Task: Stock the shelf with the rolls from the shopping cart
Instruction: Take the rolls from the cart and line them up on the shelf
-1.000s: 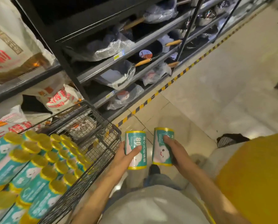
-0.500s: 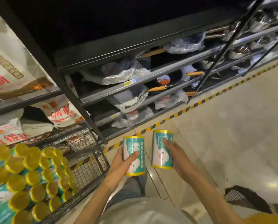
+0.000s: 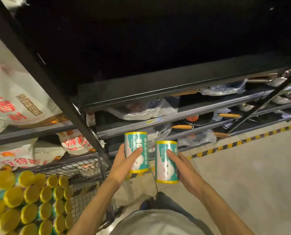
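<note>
One teal roll (image 3: 136, 152) is being gripped upright by the left hand (image 3: 122, 164), thumb curled across its label; a second roll (image 3: 166, 162) is being clasped likewise by the right hand (image 3: 183, 165). Both are being held just right of the shopping cart (image 3: 89, 173), below the dark shelf (image 3: 175, 85). More rolls (image 3: 31, 200) are being carried inside the cart.

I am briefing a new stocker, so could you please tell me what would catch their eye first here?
Front and centre, the left hand and right hand each grip an upright teal roll with yellow ends. At lower left, the wire shopping cart is packed with more rolls. Above looms a dark, seemingly bare shelf.
</note>
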